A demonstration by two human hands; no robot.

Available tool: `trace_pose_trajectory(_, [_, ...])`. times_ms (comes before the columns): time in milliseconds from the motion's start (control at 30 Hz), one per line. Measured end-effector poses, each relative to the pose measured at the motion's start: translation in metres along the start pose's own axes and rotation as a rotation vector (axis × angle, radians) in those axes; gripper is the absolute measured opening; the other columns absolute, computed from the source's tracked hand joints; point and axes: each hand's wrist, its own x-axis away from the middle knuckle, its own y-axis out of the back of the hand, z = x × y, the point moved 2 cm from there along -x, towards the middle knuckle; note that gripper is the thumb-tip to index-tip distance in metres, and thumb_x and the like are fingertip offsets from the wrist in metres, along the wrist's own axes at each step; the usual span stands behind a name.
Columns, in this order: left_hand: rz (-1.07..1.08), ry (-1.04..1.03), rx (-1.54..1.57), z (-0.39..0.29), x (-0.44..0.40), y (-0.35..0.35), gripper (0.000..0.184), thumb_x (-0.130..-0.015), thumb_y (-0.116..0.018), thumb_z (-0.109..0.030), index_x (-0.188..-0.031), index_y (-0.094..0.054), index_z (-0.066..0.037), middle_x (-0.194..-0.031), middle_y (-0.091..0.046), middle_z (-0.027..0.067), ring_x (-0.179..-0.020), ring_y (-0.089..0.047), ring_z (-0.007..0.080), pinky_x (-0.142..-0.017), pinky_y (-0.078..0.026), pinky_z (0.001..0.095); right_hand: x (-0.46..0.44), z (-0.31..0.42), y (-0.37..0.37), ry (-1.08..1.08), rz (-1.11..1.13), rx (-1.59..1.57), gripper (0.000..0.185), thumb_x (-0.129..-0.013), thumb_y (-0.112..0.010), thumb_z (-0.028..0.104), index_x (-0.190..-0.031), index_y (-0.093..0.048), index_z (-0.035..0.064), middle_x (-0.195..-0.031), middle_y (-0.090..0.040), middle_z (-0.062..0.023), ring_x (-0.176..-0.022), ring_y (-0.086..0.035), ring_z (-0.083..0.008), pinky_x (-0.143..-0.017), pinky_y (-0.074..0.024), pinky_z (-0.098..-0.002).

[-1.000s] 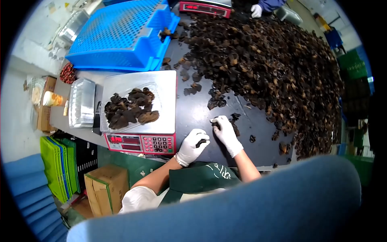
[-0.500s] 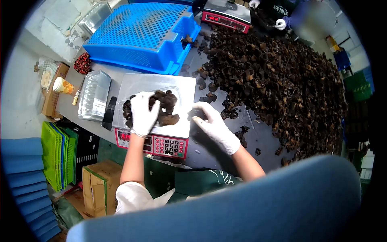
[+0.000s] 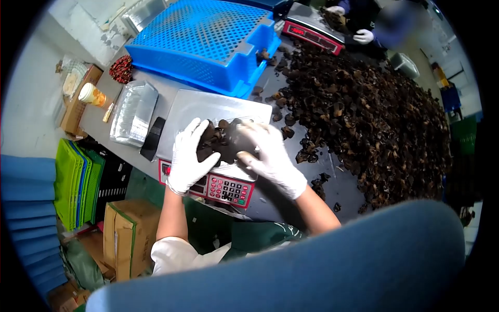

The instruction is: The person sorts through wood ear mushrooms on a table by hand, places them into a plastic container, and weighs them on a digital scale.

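Dark wood ear mushrooms [image 3: 220, 139] sit heaped in a clear plastic tray, mostly hidden, on the steel plate of a red-framed digital scale [image 3: 179, 106]. My left hand [image 3: 188, 158], in a white glove, curves around the heap's left side, with pieces between its thumb and fingers. From the right, my gloved right hand [image 3: 271, 158] closes over the other side, fingers and thumb around dark pieces that are blurred by motion. Below both hands, the scale's keypad [image 3: 227, 190] shows; its display is partly covered by my left wrist.
A large mound of wood ear mushrooms [image 3: 364, 114] spreads over the table's right. Behind the scale is an upturned blue basket [image 3: 202, 31]. Left are stacked clear trays [image 3: 134, 112], a black object [image 3: 154, 139] and a paper cup [image 3: 91, 94]. A co-worker's gloved hand [image 3: 363, 36] is beside another scale [image 3: 314, 34].
My right hand has moved left from beside the scale onto the mushrooms. My left hand has shifted from over the heap to its left side. The view has turned slightly.
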Motion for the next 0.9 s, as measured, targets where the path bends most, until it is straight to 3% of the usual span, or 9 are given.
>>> trace_pose_trajectory(67, [-0.059,0.06,0.027,0.004,0.003,0.016,0.066,-0.076,-0.075,-0.013,-0.137,-0.051,-0.006,-0.141,-0.047,0.0196,-0.128,-0.048,0.0344,-0.108,-0.039,0.0436,0.011,-0.014,0.011,-0.03,-0.083,-0.035,0.055,-0.08,-0.07,0.023,-0.131,-0.056,0.0055,-0.135,-0.054,-0.0185,-0.124,-0.049,-0.0362,-0.105,-0.0357,-0.0457])
trace_pose_trajectory(133, [-0.216,0.092,0.24,0.026,0.005,0.018,0.061,-0.076,-0.074,-0.011,-0.133,-0.053,-0.006,-0.134,-0.05,0.0206,-0.118,-0.052,0.0365,-0.102,-0.041,0.043,0.022,-0.023,0.023,-0.106,-0.12,-0.046,0.047,-0.079,-0.07,0.016,-0.124,-0.06,0.0035,-0.13,-0.057,-0.0193,-0.119,-0.053,-0.0345,-0.102,-0.0417,-0.043])
trace_pose_trajectory(333, [-0.353,0.21,0.071,0.042,0.02,0.05,0.043,-0.086,-0.063,-0.002,-0.128,-0.058,-0.004,-0.13,-0.056,0.0154,-0.122,-0.053,0.0304,-0.107,-0.039,0.0397,0.061,-0.054,0.023,-0.295,-0.126,-0.18,0.043,-0.081,-0.068,0.009,-0.124,-0.06,0.0036,-0.127,-0.059,-0.0157,-0.123,-0.053,-0.032,-0.106,-0.0401,-0.04])
trace_pose_trajectory(400, [-0.386,0.184,0.06,0.046,0.023,0.051,0.043,-0.087,-0.062,0.0,-0.128,-0.057,-0.007,-0.127,-0.057,0.0072,-0.115,-0.053,0.0203,-0.102,-0.04,0.0338,0.068,-0.055,0.022,-0.334,-0.116,-0.204,0.041,-0.081,-0.067,0.006,-0.122,-0.061,0.0032,-0.124,-0.06,-0.0155,-0.121,-0.054,-0.0316,-0.104,-0.0417,-0.0389])
trace_pose_trajectory(533, [-0.377,0.173,0.033,0.045,0.023,0.047,0.042,-0.087,-0.062,0.0,-0.128,-0.057,-0.006,-0.127,-0.057,0.0071,-0.115,-0.053,0.0199,-0.102,-0.04,0.0336,0.072,-0.053,0.018,-0.317,-0.106,-0.195,0.036,-0.084,-0.066,0.004,-0.119,-0.061,0.0005,-0.122,-0.061,-0.0142,-0.118,-0.056,-0.0286,-0.103,-0.0423,-0.0369])
trace_pose_trajectory(600, [-0.365,0.171,0.047,0.044,0.021,0.044,0.04,-0.088,-0.063,-0.005,-0.127,-0.059,-0.004,-0.127,-0.059,0.0146,-0.122,-0.054,0.03,-0.107,-0.039,0.039,0.072,-0.05,0.019,-0.294,-0.07,-0.188,0.033,-0.084,-0.066,0.002,-0.116,-0.061,-0.0001,-0.119,-0.062,-0.0141,-0.116,-0.058,-0.0287,-0.102,-0.0433,-0.0364])
trace_pose_trajectory(733, [-0.254,0.204,0.194,0.026,0.009,0.031,0.034,-0.088,-0.064,-0.006,-0.121,-0.062,-0.003,-0.12,-0.06,0.0153,-0.112,-0.058,0.0313,-0.1,-0.044,0.0388,0.073,-0.046,0.018,-0.302,-0.062,-0.183,0.032,-0.083,-0.066,0.003,-0.115,-0.063,0.0008,-0.115,-0.063,-0.0142,-0.11,-0.06,-0.0278,-0.099,-0.0457,-0.0354])
trace_pose_trajectory(800, [-0.195,0.087,0.117,0.023,0.002,0.015,0.037,-0.085,-0.066,-0.008,-0.122,-0.062,-0.005,-0.113,-0.061,0.0155,-0.104,-0.058,0.0331,-0.091,-0.046,0.0401,0.073,-0.043,0.017,-0.32,-0.062,-0.244,0.033,-0.084,-0.066,0.005,-0.116,-0.063,0.0009,-0.111,-0.063,-0.0135,-0.104,-0.06,-0.0255,-0.096,-0.0468,-0.0344])
trace_pose_trajectory(900, [-0.168,-0.019,-0.071,0.011,-0.011,-0.007,0.043,-0.085,-0.068,-0.019,-0.126,-0.06,-0.009,-0.111,-0.058,0.0143,-0.103,-0.053,0.0335,-0.092,-0.043,0.0432,0.074,-0.042,0.015,-0.303,-0.035,-0.224,0.031,-0.085,-0.067,0.009,-0.114,-0.064,0.002,-0.112,-0.064,-0.0159,-0.105,-0.061,-0.0313,-0.092,-0.0498,-0.0374])
